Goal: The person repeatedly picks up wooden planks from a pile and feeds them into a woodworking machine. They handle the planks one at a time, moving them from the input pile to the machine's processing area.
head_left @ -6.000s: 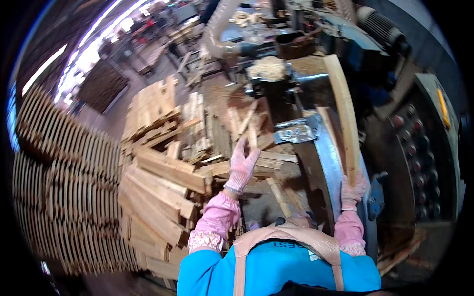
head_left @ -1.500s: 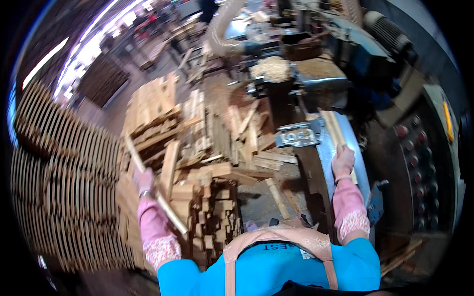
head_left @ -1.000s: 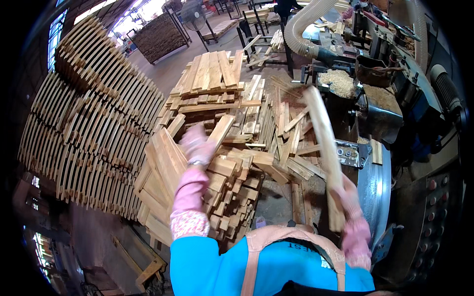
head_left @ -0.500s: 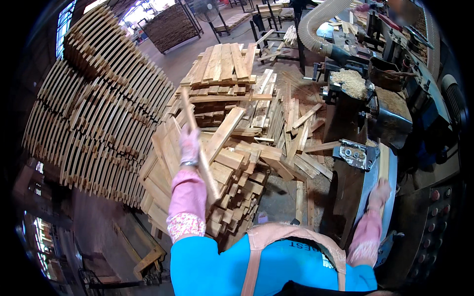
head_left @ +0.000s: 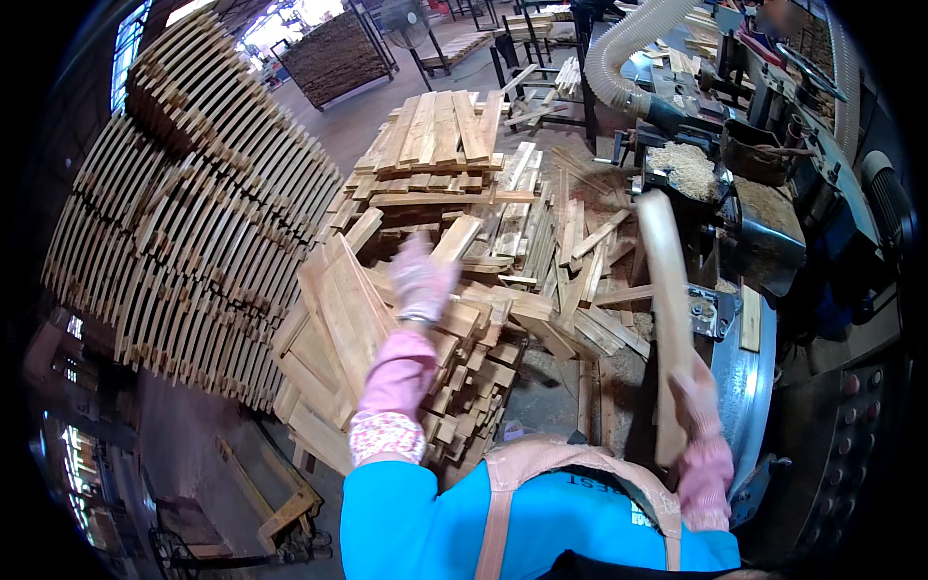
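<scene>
My right hand (head_left: 692, 398) is closed round a long wooden board (head_left: 665, 280), which stands tilted up beside the machine's metal table and is partly blurred. A second wooden strip (head_left: 750, 317) lies on that metal table (head_left: 742, 387), close to the machine, with no hand on it. My left hand (head_left: 423, 280), in a pale glove, reaches over the pile of cut boards (head_left: 454, 314). Motion smears its fingers, so their grip cannot be made out. Just left of it, wide boards (head_left: 333, 309) lean on the pile.
Tall stacks of slats (head_left: 193, 242) rise at the left. More boards (head_left: 440, 126) are stacked beyond the pile. Loose offcuts (head_left: 594, 251) litter the floor. On the right stand the machine with sawdust (head_left: 684, 169), a ribbed hose (head_left: 619, 68) and a button panel (head_left: 836, 464).
My left hand no longer holds a board and has moved right over the pile. My right hand has left the strip on the metal table and now holds a raised board.
</scene>
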